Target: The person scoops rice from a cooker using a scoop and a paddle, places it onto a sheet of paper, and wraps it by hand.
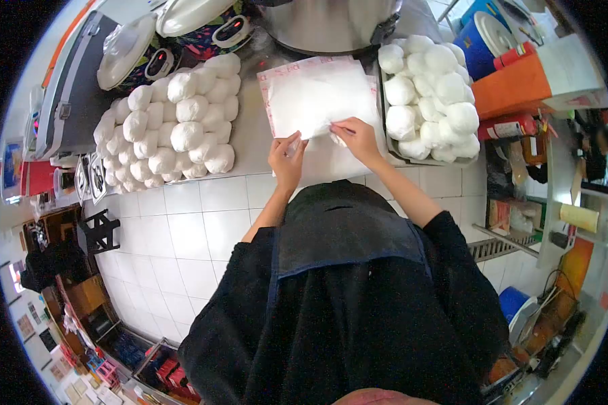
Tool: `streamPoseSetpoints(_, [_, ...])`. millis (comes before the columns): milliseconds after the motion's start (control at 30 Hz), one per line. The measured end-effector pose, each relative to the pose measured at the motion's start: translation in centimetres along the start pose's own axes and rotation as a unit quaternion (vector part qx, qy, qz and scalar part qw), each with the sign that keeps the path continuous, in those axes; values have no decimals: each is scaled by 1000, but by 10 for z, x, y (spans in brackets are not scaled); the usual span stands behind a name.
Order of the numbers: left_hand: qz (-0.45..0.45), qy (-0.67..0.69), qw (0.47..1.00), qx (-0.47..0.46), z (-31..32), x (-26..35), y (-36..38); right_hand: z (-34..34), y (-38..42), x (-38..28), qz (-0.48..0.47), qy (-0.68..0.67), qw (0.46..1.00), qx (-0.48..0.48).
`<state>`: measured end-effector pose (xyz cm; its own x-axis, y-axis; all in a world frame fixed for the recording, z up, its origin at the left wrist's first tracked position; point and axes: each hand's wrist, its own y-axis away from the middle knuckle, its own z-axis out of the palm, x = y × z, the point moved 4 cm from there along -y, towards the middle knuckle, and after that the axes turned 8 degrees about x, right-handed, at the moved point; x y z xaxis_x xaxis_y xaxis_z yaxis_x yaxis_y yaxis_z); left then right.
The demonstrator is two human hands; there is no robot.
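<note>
A stack of thin white sheets [317,94] with red print along some edges lies on the metal table in front of me. My left hand [286,164] pinches the near left edge of the top white sheet between thumb and fingers. Just to the right, my right hand [356,138] has thumb and fingers pressed together on the same sheet, which looks gathered there. Whether anything lies inside the gathered part cannot be made out. White wrapped balls [189,108] are piled to the left of the sheets, and more white balls [446,91] fill a tray on the right.
A large metal pot [324,23] stands behind the sheets. Two patterned cookers [233,30] with white lids are at the back left, beside a dark hard case [74,81]. An orange and white box [520,81] and a red fire extinguisher [510,127] are at the right.
</note>
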<state>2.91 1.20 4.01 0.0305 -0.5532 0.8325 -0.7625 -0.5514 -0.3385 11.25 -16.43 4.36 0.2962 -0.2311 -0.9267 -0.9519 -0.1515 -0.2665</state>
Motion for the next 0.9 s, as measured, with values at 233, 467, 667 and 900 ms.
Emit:
streamPoseSetpoints(233, [66, 47, 991, 107, 30, 6, -28, 25, 1, 3, 235, -54, 969, 48])
streamPoseSetpoints(467, [169, -43, 985, -15, 40, 19, -13, 32, -16, 16, 108, -96, 989, -8])
streamPoseSetpoints(667, [46, -103, 993, -31, 38, 1, -45, 52, -57, -14, -97, 267, 957, -56])
streamPoseSetpoints(900, [-164, 22, 981, -105, 43, -25, -45, 66, 7, -35, -318, 336, 883, -83])
